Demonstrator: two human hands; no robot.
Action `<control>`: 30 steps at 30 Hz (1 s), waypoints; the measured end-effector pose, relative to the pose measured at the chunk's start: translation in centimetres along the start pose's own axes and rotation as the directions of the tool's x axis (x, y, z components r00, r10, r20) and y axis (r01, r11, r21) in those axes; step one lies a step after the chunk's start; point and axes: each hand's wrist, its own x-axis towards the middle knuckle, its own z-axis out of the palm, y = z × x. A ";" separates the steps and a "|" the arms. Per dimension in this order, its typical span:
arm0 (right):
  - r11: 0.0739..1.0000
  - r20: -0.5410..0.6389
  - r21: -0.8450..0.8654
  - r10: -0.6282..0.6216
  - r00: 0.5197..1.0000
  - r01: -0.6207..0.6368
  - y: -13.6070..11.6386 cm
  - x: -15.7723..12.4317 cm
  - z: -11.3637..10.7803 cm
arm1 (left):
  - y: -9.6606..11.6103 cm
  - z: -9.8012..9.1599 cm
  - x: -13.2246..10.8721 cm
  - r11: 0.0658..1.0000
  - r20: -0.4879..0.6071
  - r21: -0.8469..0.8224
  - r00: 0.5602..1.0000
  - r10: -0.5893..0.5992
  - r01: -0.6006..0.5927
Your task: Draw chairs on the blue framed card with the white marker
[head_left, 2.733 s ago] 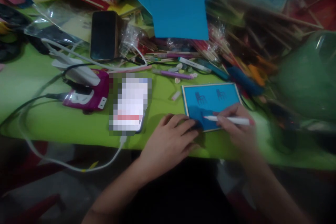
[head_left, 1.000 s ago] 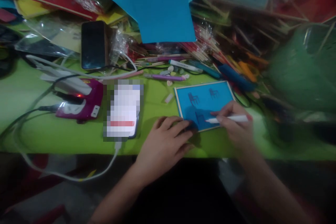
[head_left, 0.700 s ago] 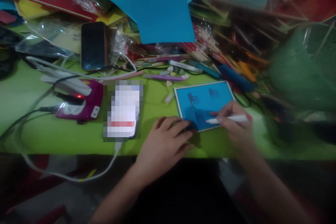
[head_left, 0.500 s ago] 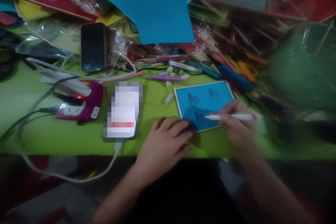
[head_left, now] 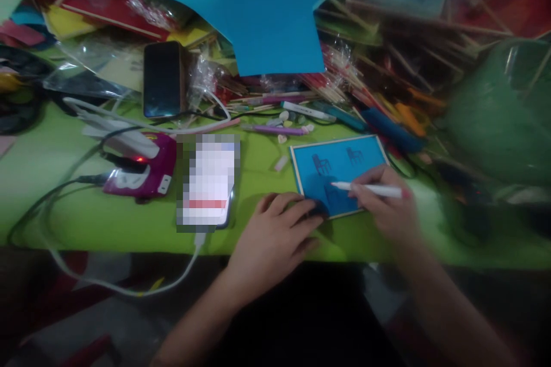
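A small blue card [head_left: 344, 169] with a pale border lies on the green table [head_left: 64, 218] near its front edge. Two dark chair drawings show at its top, and a third is partly under the pen tip. My right hand [head_left: 387, 209] grips a white pen [head_left: 370, 188], its tip on the card's lower middle. My left hand [head_left: 275, 238] lies flat with fingers spread, fingertips pressing the card's lower left corner.
A lit phone [head_left: 209, 180] with a white cable lies left of my left hand, beside a magenta device [head_left: 144, 172] with cords. A dark phone [head_left: 162, 79], a large blue paper sheet [head_left: 267, 11], pens, sticks and plastic wrappers crowd the back. A green rounded object [head_left: 499, 109] is at right.
The pen tip has shifted slightly up and left on the card, and a third drawing has appeared under it. My left hand stays on the card's corner. The view drifted a little.
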 end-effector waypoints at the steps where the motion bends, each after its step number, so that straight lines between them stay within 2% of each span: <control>1: 1.000 0.000 -0.007 0.003 1.000 -0.003 -0.1 0.0 0.0 | 0.0 0.0 0.0 1.000 0.000 -0.002 1.000 0.001 -0.001; 16: 0.992 0.032 -0.109 -0.053 0.998 0.057 -0.3 0.2 0.0 | 0.0 0.1 0.0 1.000 -0.006 -0.001 1.000 0.005 -0.005; 24: 0.991 0.029 -0.122 -0.051 0.998 0.054 0.1 0.1 -0.2 | 0.0 0.1 0.1 1.000 -0.009 -0.002 1.000 0.006 -0.006; 30: 0.997 0.034 -0.070 -0.025 0.999 0.027 0.4 0.0 -0.3 | 0.0 0.1 0.1 1.000 -0.010 0.002 1.000 0.008 -0.008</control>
